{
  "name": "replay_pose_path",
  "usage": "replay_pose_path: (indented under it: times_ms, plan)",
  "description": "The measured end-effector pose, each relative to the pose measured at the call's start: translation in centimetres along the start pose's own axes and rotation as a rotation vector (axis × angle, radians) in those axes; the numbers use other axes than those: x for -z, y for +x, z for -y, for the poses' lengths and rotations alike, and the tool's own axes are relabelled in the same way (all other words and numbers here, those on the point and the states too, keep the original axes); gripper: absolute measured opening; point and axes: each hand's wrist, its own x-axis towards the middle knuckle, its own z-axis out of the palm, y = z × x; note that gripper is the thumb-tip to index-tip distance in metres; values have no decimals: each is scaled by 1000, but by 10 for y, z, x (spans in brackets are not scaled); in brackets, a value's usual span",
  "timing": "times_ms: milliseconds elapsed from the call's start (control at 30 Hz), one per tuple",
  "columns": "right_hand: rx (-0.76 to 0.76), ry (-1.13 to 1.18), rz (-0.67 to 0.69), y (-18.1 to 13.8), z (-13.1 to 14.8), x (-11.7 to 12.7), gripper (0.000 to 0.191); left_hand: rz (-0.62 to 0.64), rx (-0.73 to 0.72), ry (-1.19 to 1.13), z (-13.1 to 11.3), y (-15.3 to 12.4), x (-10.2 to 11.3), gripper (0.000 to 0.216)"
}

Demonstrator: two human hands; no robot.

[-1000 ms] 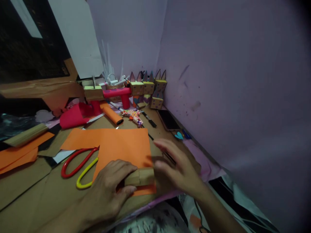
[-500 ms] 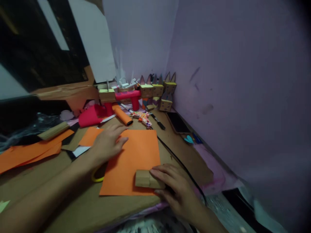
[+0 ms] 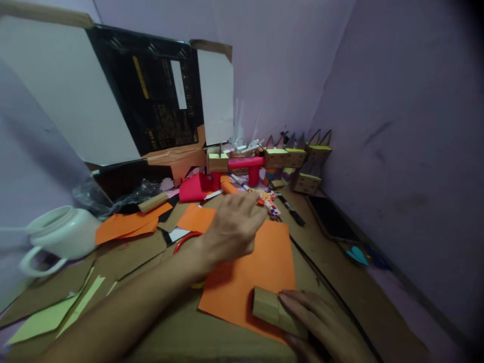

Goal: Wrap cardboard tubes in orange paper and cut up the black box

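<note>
A sheet of orange paper (image 3: 264,262) lies on the cardboard-covered table in front of me. Over its front edge, a short brown cardboard tube (image 3: 266,305) rests on its side, with the fingers and thumb of my right hand (image 3: 321,322) around its right end. My left hand (image 3: 236,227) is above the far left part of the sheet, fingers loosely bent and nothing visible in it. Just beyond it lies an orange tube (image 3: 229,185), partly hidden by the hand. Red-and-yellow-handled scissors (image 3: 185,242) lie partly under my left forearm.
Orange scraps (image 3: 128,227), another cardboard tube (image 3: 153,202) and a white pot (image 3: 70,234) are at left. Cardboard figures with pointed ears (image 3: 307,182) stand in the back corner. To the right are a black marker (image 3: 291,209), a phone (image 3: 333,217), and a black cable (image 3: 321,275).
The view has swung left, bringing the white pot into sight. My left hand has moved forward across the paper toward the orange tube. My right hand keeps hold of the cardboard tube.
</note>
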Motion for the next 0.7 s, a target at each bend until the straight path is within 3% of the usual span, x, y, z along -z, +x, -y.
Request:
replay_pose_path:
  times_ms: [67, 100, 133, 200, 233, 333, 467, 700]
  plan:
    - [44, -63, 1, 0, 2, 1, 45, -532, 8, 21, 0, -6, 27, 20]
    - [82, -113, 2, 0, 2, 2, 45, -625, 101, -16, 3, -9, 34, 18]
    - [123, -167, 4, 0, 2, 3, 44, -591, 215, -53, 9, -10, 37, 13]
    - [187, -266, 13, -1, 2, 4, 43, -99, 391, -140, 24, -11, 25, 20]
    - [208, -299, 16, -1, 2, 4, 43, 50, 418, -150, 33, -11, 14, 21]
    - [228, -317, 23, -2, 2, 4, 42, 260, 415, -153, 58, -10, -25, 16]
    - [193, -266, 70, 0, 4, 4, 44, 366, 445, -126, 77, -11, -52, 16]
    - [71, -103, 215, 35, 7, 3, 42, 313, 462, -53, 88, -7, -32, 23]
